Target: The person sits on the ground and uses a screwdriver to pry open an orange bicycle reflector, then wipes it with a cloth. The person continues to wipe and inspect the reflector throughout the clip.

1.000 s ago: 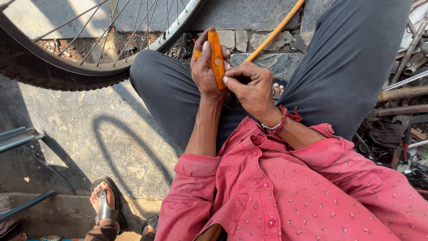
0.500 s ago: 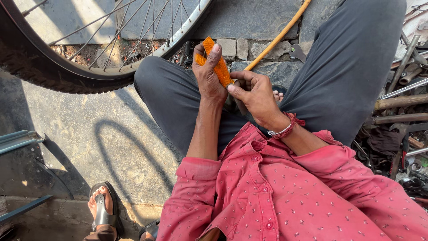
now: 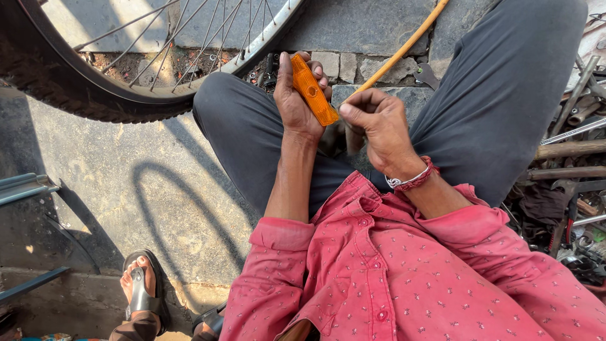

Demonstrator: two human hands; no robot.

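**Orange reflector held up between my knees**

At the far left a sandalled foot [image 3: 140,287] of another person stood on the concrete floor [image 3: 113,183], and above it the bicycle wheel [image 3: 95,82] leaned into view, its tyre dark and its spokes catching the sun.

Moving right, my left hand [image 3: 295,101] was raised above my lap. Its fingers [image 3: 323,74] were closed around a long orange reflector [image 3: 312,96], the thumb on one side and the other fingers behind, so the piece stood tilted with its upper end toward the wheel. The reflector was well clear of the ground, between my two knees in grey trousers [image 3: 505,95].

Just beside it, my right hand [image 3: 379,126] met the lower end of the reflector. Its fingers [image 3: 353,113] were pinched together there, touching the orange plastic or something very small at its edge; I could not tell which. A yellow hose [image 3: 404,47] ran behind this hand across the stones.

At the far right, metal tools and rods [image 3: 568,164] lay in a pile.

I judged this as the step of preparing the reflector's lower end. The next move called for a steady left grip and fine work from the right fingertips.
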